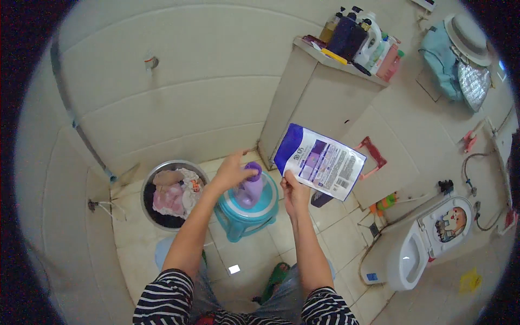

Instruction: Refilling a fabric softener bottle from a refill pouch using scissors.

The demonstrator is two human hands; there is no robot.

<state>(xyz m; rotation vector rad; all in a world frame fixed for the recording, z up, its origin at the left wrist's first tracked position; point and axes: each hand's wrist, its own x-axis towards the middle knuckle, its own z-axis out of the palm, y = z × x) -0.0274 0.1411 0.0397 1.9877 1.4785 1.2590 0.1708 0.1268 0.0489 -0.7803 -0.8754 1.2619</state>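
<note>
My left hand (234, 172) is closed at the neck of a light purple plastic bottle (249, 194), its fingers at the darker purple rim. The bottle stands on a round turquoise plastic stool (236, 230) in front of me. My right hand (295, 194) pinches the lower left edge of a white and purple printed pouch (325, 162). The pouch is held up and tilted, to the right of the bottle, with its printed side toward me. Left of the stool, a metal basin (145, 197) holds pink and white cloth items (170, 197).
Behind the pouch, a dark purple container (320, 200) is partly hidden. A tall cabinet (325, 92) carries several pump bottles (346, 40). On the right are a white toilet (409, 260), a folded pink and red stool (375, 154), and a hanging hat (468, 40) with a light blue bag (441, 62).
</note>
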